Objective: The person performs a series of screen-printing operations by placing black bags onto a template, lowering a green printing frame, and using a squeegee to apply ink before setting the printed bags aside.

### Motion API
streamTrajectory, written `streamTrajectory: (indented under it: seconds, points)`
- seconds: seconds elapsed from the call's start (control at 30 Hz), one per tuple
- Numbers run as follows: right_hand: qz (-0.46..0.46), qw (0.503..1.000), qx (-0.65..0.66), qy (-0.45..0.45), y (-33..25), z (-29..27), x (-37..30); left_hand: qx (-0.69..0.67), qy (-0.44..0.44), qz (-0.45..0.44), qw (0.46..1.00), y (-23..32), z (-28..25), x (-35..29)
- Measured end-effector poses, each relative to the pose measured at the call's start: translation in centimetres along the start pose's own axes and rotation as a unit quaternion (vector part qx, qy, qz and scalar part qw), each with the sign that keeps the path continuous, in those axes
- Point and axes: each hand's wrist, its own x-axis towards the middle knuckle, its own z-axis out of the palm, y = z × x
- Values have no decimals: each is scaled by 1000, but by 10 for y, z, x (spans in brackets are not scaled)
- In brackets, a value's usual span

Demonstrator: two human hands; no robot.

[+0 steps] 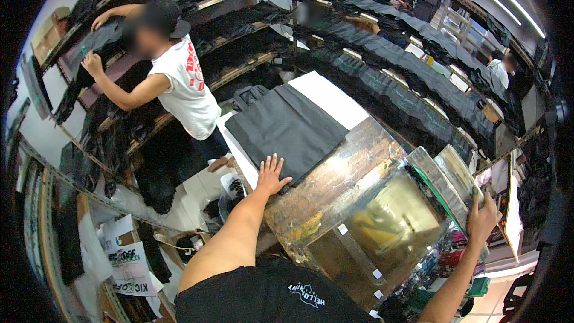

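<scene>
A black fabric tote bag (pixel 287 128) lies flat over a white board (pixel 332 100) at the far end of the worktable, its handles toward the back left. My left hand (pixel 272 175) rests on the bag's near left edge, palm down with the fingers spread. At the table's right side, my right hand (pixel 483 220) closes round the near end of a grey, stained squeegee (pixel 437 182) with a green blade edge, tilted up. A second grey bar (pixel 455 170) stands close behind it. The fingertips of my right hand are partly hidden.
A shiny, mesh-like panel (pixel 394 218) with small white tabs lies on the stained worktable (pixel 335 182). Across the table's left, a co-worker in a white sleeveless shirt (pixel 190 93) handles dark fabric at a rack. Shelves (pixel 388 78) with black cloth stand behind. Printed sheets (pixel 133 268) hang lower left.
</scene>
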Motion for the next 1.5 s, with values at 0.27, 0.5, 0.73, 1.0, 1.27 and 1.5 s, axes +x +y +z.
streamTrajectory:
  seconds: [0.27, 0.5, 0.73, 1.0, 1.27, 1.5]
  points:
    - [2, 1000, -6, -10, -1, -7, -5, -16, -23, -24, 999, 10, 5, 5]
    - [-3, 1000, -6, -19, -11, -11, -12, -33, -106, 8, 994, -25, -4, 35]
    - [38, 998, -15, -54, 1, -19, -10, -83, -186, 114, 972, 15, -109, 108]
    - [45, 995, 14, -87, -32, -53, -9, 12, -243, 230, 942, 183, -91, 10]
    - [4, 999, 24, 37, -13, -25, -11, -114, -333, 214, 911, 358, -5, -115]
    - [3, 999, 48, 25, -23, -30, -11, -21, -270, 329, 905, 339, 16, -122]
